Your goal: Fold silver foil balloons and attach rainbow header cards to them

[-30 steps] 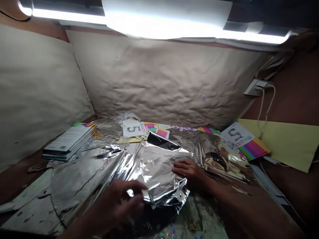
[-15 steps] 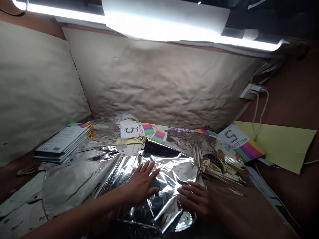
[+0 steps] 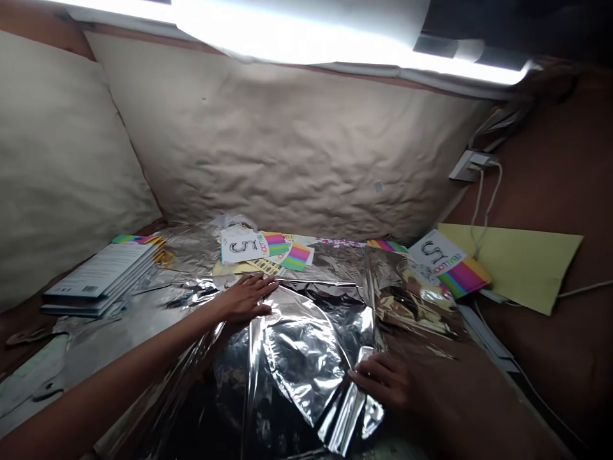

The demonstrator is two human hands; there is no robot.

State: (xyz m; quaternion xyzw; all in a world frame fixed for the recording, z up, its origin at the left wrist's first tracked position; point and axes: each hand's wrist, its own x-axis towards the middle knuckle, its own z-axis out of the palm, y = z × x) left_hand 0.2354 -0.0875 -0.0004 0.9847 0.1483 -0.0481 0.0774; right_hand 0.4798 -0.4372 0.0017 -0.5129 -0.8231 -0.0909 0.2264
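Observation:
A shiny silver foil balloon [image 3: 306,348], flat and partly folded, lies in front of me, with a curved seam across it. My left hand [image 3: 245,299] rests on its upper left part, palm down with the fingers stretched out. At the lower right, my right hand [image 3: 383,380] has its fingers bent together at a folded strip of the foil. Its thumb is hidden.
Behind the foil lie printed balloon packets [image 3: 244,246]. A stack of white packets [image 3: 98,275] stands at the left, and another packet [image 3: 450,262] leans at the right beside a yellow sheet [image 3: 527,262]. White cables run from a wall socket [image 3: 472,165].
My left hand has moved up and left across the foil. The foil is now spread differently, with a curved seam showing. My right hand's fingers have drawn together on the foil strip.

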